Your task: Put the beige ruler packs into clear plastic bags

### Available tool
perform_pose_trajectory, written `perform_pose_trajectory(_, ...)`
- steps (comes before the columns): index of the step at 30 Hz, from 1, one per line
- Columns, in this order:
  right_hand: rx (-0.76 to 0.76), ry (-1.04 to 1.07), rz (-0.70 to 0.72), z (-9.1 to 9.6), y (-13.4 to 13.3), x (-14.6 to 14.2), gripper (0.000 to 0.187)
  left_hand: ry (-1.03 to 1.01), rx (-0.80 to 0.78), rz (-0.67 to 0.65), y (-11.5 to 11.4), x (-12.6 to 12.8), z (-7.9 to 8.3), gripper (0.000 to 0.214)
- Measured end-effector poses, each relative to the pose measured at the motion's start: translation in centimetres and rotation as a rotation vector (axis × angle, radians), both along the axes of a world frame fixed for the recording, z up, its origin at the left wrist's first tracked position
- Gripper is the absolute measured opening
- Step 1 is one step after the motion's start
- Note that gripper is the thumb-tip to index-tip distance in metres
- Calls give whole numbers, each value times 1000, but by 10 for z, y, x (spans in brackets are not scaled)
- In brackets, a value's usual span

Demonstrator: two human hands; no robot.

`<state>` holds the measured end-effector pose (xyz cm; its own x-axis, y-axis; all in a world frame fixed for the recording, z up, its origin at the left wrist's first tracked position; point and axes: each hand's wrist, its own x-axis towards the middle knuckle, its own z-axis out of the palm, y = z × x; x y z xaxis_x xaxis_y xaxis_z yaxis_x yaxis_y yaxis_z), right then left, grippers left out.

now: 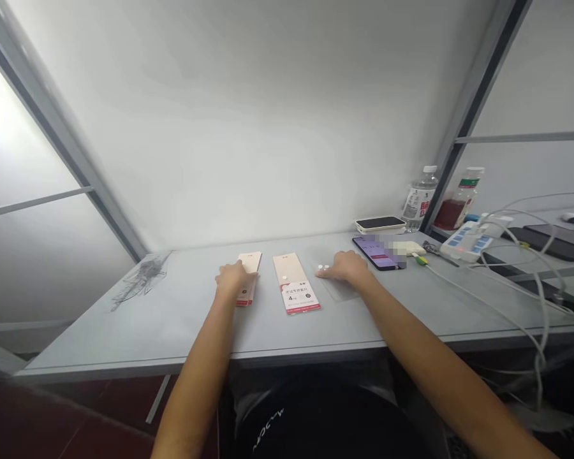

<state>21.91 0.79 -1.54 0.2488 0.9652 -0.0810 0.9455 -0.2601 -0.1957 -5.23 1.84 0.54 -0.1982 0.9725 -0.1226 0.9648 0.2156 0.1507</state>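
My left hand [233,278] rests on a small stack of beige and red flat packets [247,280] on the grey table [172,319], its fingers curled over the stack's left edge. One more beige packet with a red and white label [295,282] lies alone in the middle. My right hand [347,266] lies knuckles up on a clear film sheet [337,290], fingertips pressed next to two small white tabs [323,267]. A dark phone [377,252] with a lit screen lies just right of that hand.
At the back right stand a white box with a dark top [381,224], two bottles [419,199], a white power strip [467,241] and trailing white cables [521,306]. Dark tablets [555,241] lie on the neighbouring desk. A crumpled clear wrapper [141,275] lies far left.
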Motion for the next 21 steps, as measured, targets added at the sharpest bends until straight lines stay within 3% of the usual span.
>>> perform_pose_trajectory(5,-59,64,27,5,-1,3,58,-56,9,98,4,-7,3,66)
perform_pose_trajectory(9,-45,116,29,6,-3,5,59,-68,83,136,7,-9,1,70)
perform_pose_trajectory(14,57,201,-31,6,-3,6,73,-113,138,128,8,-13,-2,66)
perform_pose_trajectory(18,159,330,-17,7,-1,8,57,-207,165,114,8,-17,-2,69)
perform_pose_trajectory(21,258,569,13,10,1,10,47,-259,228,116,6,-19,1,69)
